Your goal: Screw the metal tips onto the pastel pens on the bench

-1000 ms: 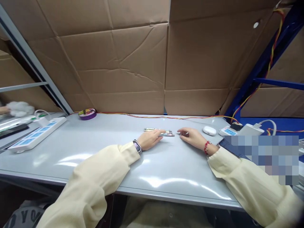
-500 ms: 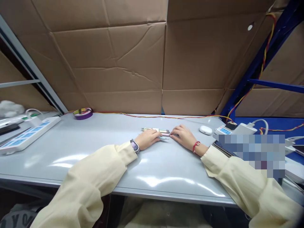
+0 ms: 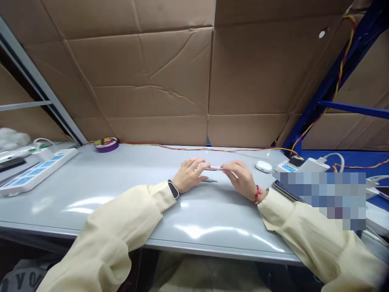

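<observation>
A slim pink pen (image 3: 215,167) spans the gap between my two hands, just above or on the table. My left hand (image 3: 189,175) has its fingers closed over the pen's left part. At the pen's right end, my right hand (image 3: 241,179) pinches the tip between thumb and fingers. A light blue-grey pen (image 3: 209,180) lies on the table below the pink one, near my left thumb. Part of the pink pen, and whatever else lies behind my left fingers, is hidden.
A purple tape roll (image 3: 106,144) sits at the back left, beside a white power strip (image 3: 39,170). A white earbud case (image 3: 263,166) lies right of my right hand, near chargers (image 3: 314,165). Thin wires (image 3: 182,149) run along the back edge below cardboard.
My right hand has shifted slightly right, and the pink pen now extends between both hands. My left hand has turned and moved up, covering the green-gold pen that showed earlier.
</observation>
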A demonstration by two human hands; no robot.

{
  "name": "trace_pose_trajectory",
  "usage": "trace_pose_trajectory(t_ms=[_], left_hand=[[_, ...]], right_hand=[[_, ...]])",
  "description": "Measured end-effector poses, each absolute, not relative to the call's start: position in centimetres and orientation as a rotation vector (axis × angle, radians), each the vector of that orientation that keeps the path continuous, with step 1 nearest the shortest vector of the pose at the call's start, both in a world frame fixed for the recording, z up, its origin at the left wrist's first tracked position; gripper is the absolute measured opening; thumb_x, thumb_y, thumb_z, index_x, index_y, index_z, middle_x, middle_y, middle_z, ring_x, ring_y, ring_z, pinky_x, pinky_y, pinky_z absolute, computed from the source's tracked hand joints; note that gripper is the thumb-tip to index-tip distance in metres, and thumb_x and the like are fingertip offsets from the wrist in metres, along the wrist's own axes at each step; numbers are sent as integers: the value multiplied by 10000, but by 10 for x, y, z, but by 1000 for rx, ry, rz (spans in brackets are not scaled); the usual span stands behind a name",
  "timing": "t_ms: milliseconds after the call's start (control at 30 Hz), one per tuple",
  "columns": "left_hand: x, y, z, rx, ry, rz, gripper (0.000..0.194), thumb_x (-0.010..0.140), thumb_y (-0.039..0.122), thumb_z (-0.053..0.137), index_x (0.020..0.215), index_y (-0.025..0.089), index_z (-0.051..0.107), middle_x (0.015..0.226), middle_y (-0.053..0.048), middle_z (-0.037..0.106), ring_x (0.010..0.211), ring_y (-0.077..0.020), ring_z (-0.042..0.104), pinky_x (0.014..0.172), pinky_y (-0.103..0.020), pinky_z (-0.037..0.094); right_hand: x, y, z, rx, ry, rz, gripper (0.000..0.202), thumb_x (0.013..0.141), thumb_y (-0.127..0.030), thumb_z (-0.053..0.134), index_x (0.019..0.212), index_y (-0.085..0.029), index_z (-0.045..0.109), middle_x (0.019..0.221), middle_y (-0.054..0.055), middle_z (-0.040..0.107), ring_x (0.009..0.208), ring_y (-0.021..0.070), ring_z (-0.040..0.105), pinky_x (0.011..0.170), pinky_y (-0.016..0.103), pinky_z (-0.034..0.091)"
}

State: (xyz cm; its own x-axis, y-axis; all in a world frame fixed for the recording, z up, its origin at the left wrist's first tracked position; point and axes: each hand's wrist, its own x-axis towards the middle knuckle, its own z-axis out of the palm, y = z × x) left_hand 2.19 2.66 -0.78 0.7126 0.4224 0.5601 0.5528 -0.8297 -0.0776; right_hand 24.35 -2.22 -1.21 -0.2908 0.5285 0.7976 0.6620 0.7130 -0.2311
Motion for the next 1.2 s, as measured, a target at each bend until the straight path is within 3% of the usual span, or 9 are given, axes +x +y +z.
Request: trace_pose_trajectory(t_ms=[133,267,400,500,633,800,1000,1100,1200], left_hand=[[23,25,-6,-2665,-734,-781,221,938,292,394,1092,185,511,1053,-101,595,1074,-233,492,915,-395,371],[24,23,-7,-2701,-693,-685,288,958,217,248,1037,176,522,780,-55,605,765,-180,579,730,-316,441],[26,16,-10,-2750,-673,-602,301,957,352,275,1068,182,496,800,-40,618,692,-154,589,584,-241,428],[27,10,-11,-2756,-736,-573,328,966,381,247,1024,188,506,784,-29,621,637,-140,584,492,-216,383],[27,6,-9,-2737,-847,-551,316,973,349,244,980,184,513,794,-35,617,618,-143,574,470,-217,368],[25,8,-7,-2724,-962,-525,220,952,221,307,921,171,520,815,-58,612,802,-183,580,546,-224,414],[24,8,-4,-2789,-974,-478,205,950,232,321,1000,190,516,868,-34,644,763,-164,607,570,-229,431],[25,8,-4,-2806,-973,-481,262,944,318,364,1172,215,442,996,-35,641,793,-165,622,554,-224,427],[25,8,-4,-2796,-1000,-476,272,948,331,355,1181,230,450,986,-34,642,719,-160,625,512,-222,407]], right_hand=[[238,-32,-8,-785,-1951,-186,151,895,-181,436,961,-262,546,874,41,673,806,190,593,735,354,446],[234,-36,-4,-940,-2093,-196,207,902,-313,385,842,-215,558,748,66,618,708,208,536,664,350,411],[233,-35,-5,-1089,-2129,-129,411,932,-378,277,595,-219,453,544,15,448,531,165,416,523,291,325],[233,-34,-7,-1162,-2091,-96,429,947,-358,262,561,-220,387,522,-5,390,498,150,373,503,279,296],[234,-30,-9,-1175,-2090,-42,355,941,-382,302,646,-219,413,593,2,457,534,150,419,517,269,335],[238,-27,-11,-1149,-2129,244,217,896,-419,415,953,-215,462,801,25,583,638,155,529,582,270,418],[233,-30,-6,-1281,-2147,161,374,940,-382,310,645,-211,463,603,3,527,546,148,477,528,267,370],[233,-30,-6,-1241,-2091,201,250,920,-358,394,768,-212,529,697,7,596,608,148,530,571,260,404],[235,-29,-7,-1167,-2040,227,160,873,-342,485,933,-208,551,843,27,631,697,154,568,638,267,437]])
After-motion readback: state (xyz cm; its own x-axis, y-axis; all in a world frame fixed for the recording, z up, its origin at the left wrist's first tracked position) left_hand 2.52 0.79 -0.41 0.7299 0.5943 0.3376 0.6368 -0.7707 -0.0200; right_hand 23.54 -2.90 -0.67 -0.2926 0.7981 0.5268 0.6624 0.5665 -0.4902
